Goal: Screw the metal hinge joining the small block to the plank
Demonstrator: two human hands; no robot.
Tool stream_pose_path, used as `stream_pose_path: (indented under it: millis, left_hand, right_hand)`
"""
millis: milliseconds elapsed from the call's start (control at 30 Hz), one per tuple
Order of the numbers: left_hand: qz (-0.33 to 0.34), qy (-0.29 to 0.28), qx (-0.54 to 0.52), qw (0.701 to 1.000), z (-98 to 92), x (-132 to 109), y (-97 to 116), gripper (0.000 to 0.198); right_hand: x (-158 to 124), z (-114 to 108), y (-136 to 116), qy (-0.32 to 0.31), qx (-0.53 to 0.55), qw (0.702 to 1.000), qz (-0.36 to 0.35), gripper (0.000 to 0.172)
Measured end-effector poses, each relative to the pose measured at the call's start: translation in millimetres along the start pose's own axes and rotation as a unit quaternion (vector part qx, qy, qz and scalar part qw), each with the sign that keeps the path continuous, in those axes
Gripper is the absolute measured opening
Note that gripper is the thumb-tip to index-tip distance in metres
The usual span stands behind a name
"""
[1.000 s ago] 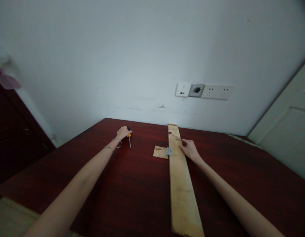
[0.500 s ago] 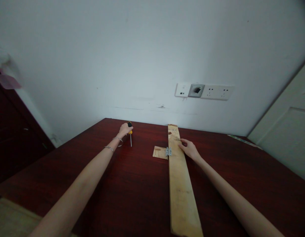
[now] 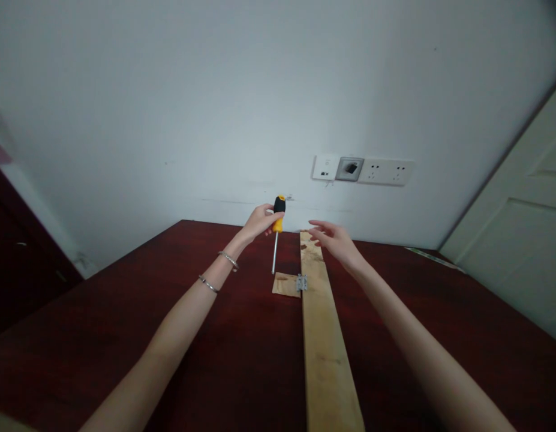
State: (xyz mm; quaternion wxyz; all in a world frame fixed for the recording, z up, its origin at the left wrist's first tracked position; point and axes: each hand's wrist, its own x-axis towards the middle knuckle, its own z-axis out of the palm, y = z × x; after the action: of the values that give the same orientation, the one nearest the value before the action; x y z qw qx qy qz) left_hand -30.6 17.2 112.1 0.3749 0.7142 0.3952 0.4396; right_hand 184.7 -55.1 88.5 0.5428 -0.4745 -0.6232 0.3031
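A yellow and black screwdriver (image 3: 278, 219) is gripped by my left hand (image 3: 261, 222), its metal shaft pointing down toward the table. The tip hangs close to the small wood piece (image 3: 285, 285). A metal hinge (image 3: 301, 282) spans the small piece and the long wooden board (image 3: 325, 336), which runs from near the wall toward me. Over the far end of that board is my right hand (image 3: 336, 241), fingers apart and holding nothing. Two bracelets (image 3: 218, 271) circle my left wrist and forearm.
The dark red tabletop (image 3: 233, 354) meets a white wall (image 3: 215, 108) at the back. Wall sockets (image 3: 363, 170) sit above the table. A thin flat strip (image 3: 433, 259) lies at the back right edge, near a pale door (image 3: 525, 210).
My left hand has lifted the screwdriver and carried it right, toward the board. My right hand has let go of the board's edge and moved up over its far end.
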Motion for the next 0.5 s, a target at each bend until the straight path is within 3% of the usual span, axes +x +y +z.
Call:
stream_pose_path:
  millis: [167,333,500]
  left_hand:
    - [0.105,-0.068,-0.028,0.992,23.5,-16.5,24.8,0.033]
    - [0.184,-0.066,0.005,0.981,30.8,-31.3,43.0,0.032]
    - [0.228,-0.067,0.033,0.971,33.5,-49.6,57.0,0.034]
  right_hand:
    - [10.6,3.3,-49.6,-0.001,0.055,0.996,-0.064,0.045]
    - [5.1,6.7,-72.0,0.030,0.019,0.994,-0.103,0.054]
    - [-7.4,8.5,-82.3,0.045,-0.032,0.987,-0.153,0.037]
